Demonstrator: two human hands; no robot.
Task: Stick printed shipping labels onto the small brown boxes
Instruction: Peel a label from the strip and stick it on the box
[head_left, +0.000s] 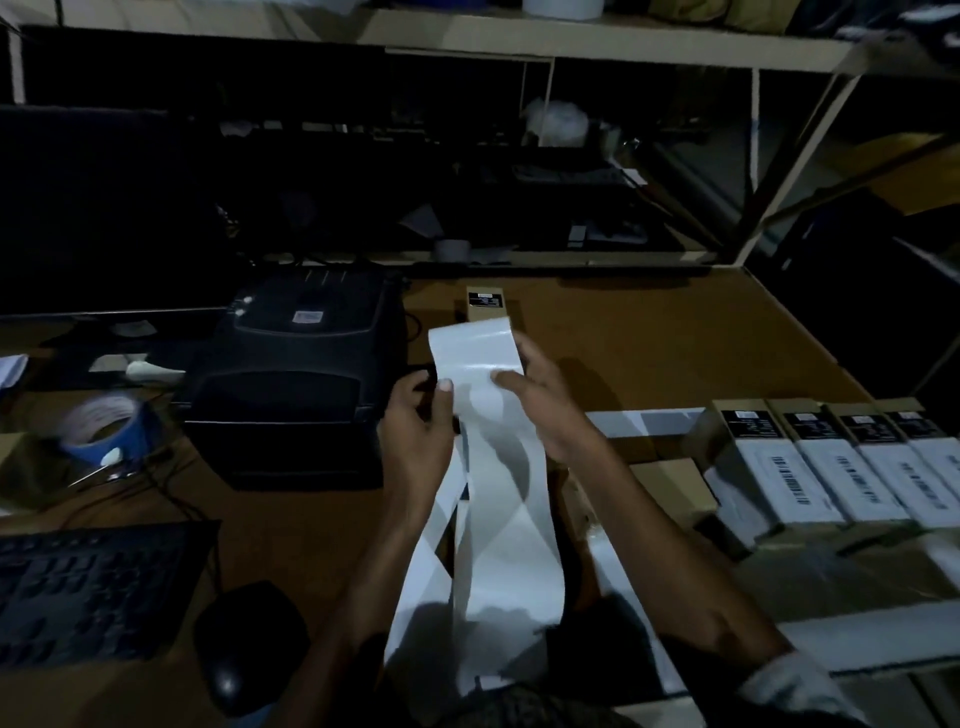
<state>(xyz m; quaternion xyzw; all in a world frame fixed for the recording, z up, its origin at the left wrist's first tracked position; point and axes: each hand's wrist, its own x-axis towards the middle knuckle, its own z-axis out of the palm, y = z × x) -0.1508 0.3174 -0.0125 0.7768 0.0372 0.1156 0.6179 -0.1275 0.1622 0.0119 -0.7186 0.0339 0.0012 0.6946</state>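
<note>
While both hands pinch it near its upper end, the label strip stands upright, its long axis running from the raised top edge down toward the person's lap, where it loops and twists in pale folds. The left hand closes its grip on the strip's left edge with the thumb on the front face; the right hand clamps the right edge the same way. No print shows on the blank glossy side facing the camera. Just behind the strip's top a single brown box stands on end on the brown surface, with a small black sticker whose writing is too small to read. To the right a row of boxes lies side by side, long axes pointing away from the person, each carrying a black sticker and a white label with a barcode; the text is illegible. Left of the hands sits a black label printer, then a blue tape roll, a keyboard and a mouse.
</note>
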